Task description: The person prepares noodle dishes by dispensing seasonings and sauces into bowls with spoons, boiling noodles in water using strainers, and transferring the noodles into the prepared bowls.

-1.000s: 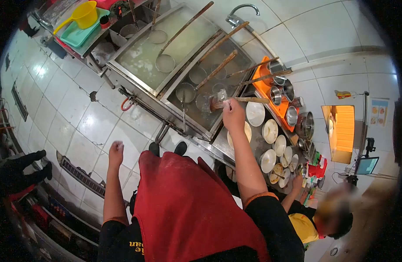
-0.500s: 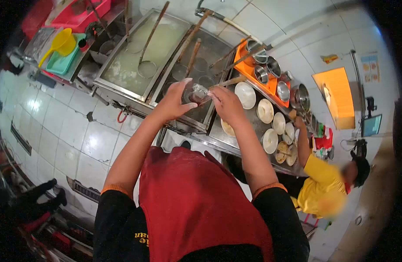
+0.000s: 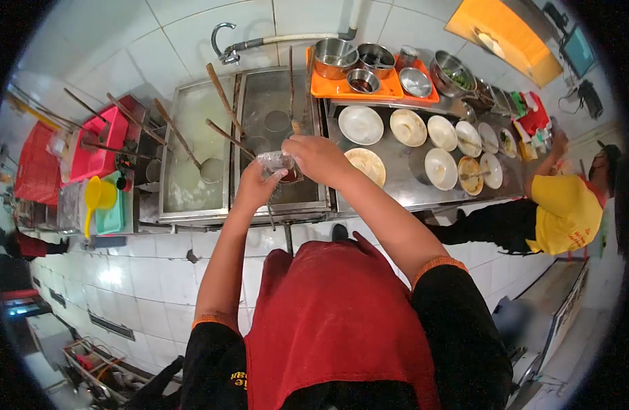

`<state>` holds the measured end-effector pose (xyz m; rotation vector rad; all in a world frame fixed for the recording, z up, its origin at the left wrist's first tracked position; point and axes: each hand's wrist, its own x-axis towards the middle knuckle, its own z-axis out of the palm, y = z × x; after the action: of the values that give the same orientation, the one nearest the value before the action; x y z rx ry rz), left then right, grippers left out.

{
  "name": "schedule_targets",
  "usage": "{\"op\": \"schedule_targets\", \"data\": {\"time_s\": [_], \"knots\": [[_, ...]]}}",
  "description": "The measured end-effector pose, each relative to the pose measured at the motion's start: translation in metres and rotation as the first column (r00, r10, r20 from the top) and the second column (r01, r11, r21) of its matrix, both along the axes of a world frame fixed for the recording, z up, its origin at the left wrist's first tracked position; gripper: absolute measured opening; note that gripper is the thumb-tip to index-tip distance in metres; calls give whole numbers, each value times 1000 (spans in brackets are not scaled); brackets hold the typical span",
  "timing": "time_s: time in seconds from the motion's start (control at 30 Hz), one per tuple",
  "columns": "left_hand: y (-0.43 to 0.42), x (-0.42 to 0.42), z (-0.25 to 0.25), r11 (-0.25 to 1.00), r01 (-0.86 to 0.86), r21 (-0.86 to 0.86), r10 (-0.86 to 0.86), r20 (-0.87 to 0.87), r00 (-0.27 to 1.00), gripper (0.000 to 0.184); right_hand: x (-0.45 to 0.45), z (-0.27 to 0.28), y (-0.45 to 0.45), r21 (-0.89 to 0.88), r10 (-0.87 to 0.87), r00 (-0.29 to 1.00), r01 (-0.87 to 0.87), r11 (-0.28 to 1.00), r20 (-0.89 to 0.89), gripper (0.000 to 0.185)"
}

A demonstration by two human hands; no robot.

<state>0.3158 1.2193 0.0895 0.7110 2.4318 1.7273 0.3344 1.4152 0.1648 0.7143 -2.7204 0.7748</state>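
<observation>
Above the front of the dark-water vat (image 3: 308, 195), both of my hands are on a small clear plastic bag (image 3: 275, 162) with something dark red in it. My left hand (image 3: 254, 186) holds the bag's left side between thumb and fingers. Pinched fingers of my right hand (image 3: 314, 158) grip its other end. What exactly the bag contains is too small to tell. Behind my hands, long-handled strainers stand in the vat, one wooden handle (image 3: 225, 137) slanting close to my left fingers.
A cloudy-water vat (image 3: 165, 164) lies left, beyond it a yellow dipper (image 3: 104, 195) and pink basin (image 3: 89, 157). Several white bowls (image 3: 361, 126) cover the steel counter (image 3: 403, 181) at right. Metal pots stand on an orange tray (image 3: 390, 85). A co-worker in yellow (image 3: 567, 212) stands far right.
The view has swung so the vats and counter now lie straight across. The bag remains between my hands, with my left fingers now lower around it. The co-worker appears farther right.
</observation>
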Motion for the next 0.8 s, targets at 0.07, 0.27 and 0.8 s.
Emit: {"op": "schedule_targets", "data": {"time_s": [0.07,0.27,0.8], "knots": [[1,0,-3,1000,-14,-1,14,67,998,27,-4,-8,3,-8,2,1000,-2,1000,-5,9],[2,7,-2,996,-37,-85,28,-98,995,20,5,-23,3,-85,17,1000,-19,996,-24,10],[9,38,5,999,-49,5,49,30,998,22,30,-34,8,-149,35,999,-32,988,19,14]]}}
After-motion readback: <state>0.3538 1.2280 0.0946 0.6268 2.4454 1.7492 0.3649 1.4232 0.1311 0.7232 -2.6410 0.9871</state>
